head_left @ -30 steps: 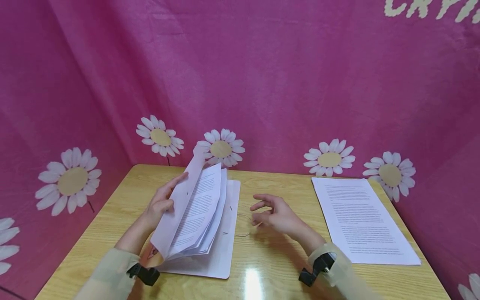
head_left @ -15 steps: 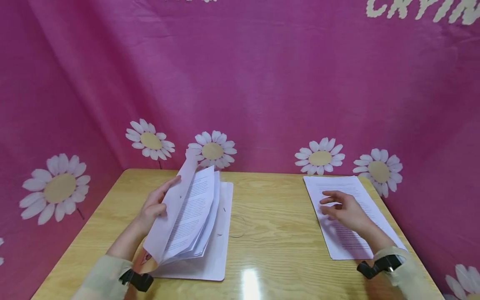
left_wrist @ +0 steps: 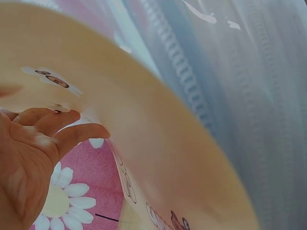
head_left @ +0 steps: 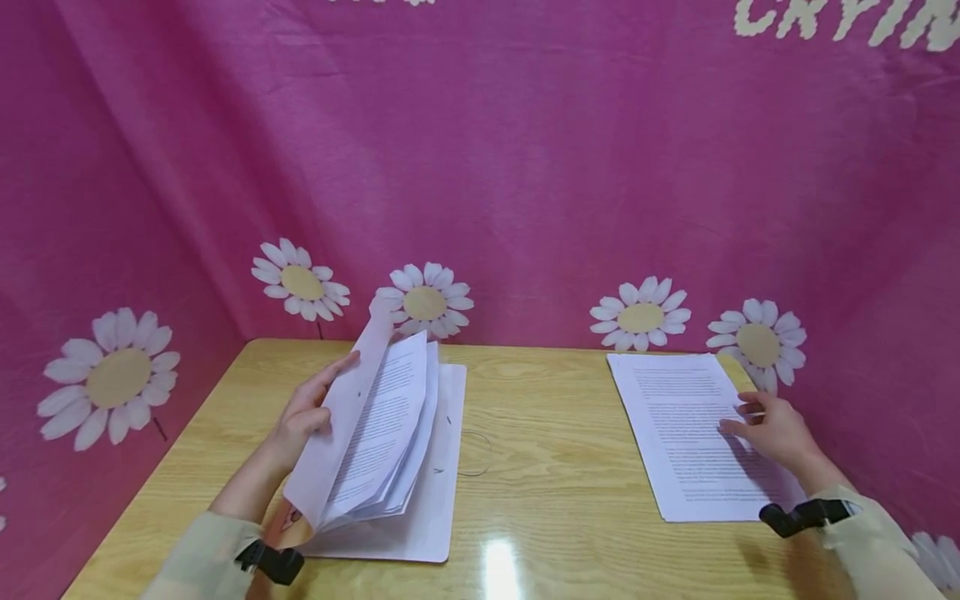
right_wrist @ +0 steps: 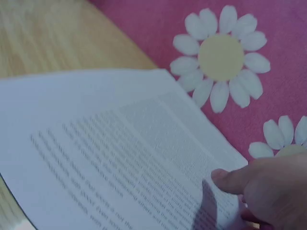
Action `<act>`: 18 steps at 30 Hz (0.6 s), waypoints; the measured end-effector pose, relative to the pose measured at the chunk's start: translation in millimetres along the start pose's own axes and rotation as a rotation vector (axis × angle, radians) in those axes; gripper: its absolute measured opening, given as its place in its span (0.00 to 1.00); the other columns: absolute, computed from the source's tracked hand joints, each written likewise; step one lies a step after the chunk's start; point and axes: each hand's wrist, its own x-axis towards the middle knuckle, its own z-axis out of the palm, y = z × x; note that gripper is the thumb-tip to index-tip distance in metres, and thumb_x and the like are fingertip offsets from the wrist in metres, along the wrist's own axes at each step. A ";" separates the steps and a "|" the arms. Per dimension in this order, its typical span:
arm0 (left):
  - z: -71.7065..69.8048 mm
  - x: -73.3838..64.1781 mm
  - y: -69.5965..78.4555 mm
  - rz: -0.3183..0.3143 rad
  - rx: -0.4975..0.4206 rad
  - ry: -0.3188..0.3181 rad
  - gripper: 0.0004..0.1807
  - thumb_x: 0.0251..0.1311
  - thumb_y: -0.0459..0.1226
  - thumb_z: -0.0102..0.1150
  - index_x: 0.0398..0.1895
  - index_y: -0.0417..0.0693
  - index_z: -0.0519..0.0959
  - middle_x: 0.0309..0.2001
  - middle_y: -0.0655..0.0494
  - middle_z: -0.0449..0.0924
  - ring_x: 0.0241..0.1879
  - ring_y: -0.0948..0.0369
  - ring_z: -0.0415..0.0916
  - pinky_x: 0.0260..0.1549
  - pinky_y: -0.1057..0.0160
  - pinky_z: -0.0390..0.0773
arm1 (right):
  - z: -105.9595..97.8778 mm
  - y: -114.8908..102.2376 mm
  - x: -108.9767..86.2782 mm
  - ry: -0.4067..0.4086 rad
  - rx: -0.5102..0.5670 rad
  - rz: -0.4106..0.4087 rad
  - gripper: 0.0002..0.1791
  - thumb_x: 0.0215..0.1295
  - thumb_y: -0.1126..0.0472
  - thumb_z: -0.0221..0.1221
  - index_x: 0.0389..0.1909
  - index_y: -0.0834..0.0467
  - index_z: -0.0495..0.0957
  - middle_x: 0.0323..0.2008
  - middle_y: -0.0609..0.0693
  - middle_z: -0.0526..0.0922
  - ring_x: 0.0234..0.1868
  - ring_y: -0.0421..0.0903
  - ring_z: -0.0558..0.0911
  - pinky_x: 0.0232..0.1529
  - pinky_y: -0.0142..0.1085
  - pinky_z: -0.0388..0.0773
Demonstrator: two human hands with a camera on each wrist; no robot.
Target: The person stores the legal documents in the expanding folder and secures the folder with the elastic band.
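Note:
On the left of the table lies a folder (head_left: 444, 467) with its cover raised and several printed sheets (head_left: 378, 429) fanned inside. My left hand (head_left: 303, 417) holds the raised cover by its outer edge. The left wrist view shows the hand (left_wrist: 33, 153) against the cover's tan outer side (left_wrist: 158, 139), which has small drawings on it. My right hand (head_left: 776, 429) is at the right edge of a flat paper stack (head_left: 678, 442). In the right wrist view the thumb (right_wrist: 230, 181) is over the printed page, its shadow beside it; the other fingers are mostly hidden near the edge.
A thin curved wire or cord (head_left: 489, 454) lies on the wooden table (head_left: 547, 467) just right of the folder. Behind the table hangs a pink cloth (head_left: 510, 183) with white daisies. It also closes in the left and right sides.
My right hand has moved from beside the folder across to the right and over the paper stack to its right edge. The left hand still holds the cover up.

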 end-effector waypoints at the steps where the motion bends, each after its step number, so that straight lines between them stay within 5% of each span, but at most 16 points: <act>1: -0.1 0.1 0.0 -0.004 0.002 -0.003 0.49 0.45 0.27 0.45 0.80 0.28 0.55 0.78 0.37 0.56 0.62 0.48 0.64 0.52 0.61 0.70 | 0.4 2.8 0.6 0.000 -0.021 0.029 0.43 0.63 0.57 0.73 0.67 0.81 0.63 0.55 0.80 0.74 0.53 0.73 0.75 0.54 0.63 0.77; 11: 1.1 0.2 -5.4 0.055 -0.023 0.010 0.50 0.41 0.27 0.43 0.79 0.29 0.60 0.73 0.50 0.67 0.57 0.52 0.68 0.50 0.63 0.70 | -0.2 5.2 5.4 -0.040 -0.085 0.178 0.57 0.52 0.50 0.80 0.63 0.86 0.59 0.56 0.84 0.69 0.51 0.75 0.73 0.57 0.66 0.70; 18: 0.3 0.4 -4.6 0.034 -0.004 0.018 0.50 0.40 0.27 0.44 0.79 0.28 0.60 0.74 0.47 0.66 0.58 0.51 0.68 0.50 0.62 0.70 | -3.2 -15.3 0.6 -0.102 -0.084 0.303 0.47 0.53 0.52 0.79 0.52 0.82 0.62 0.41 0.74 0.73 0.43 0.69 0.74 0.49 0.60 0.74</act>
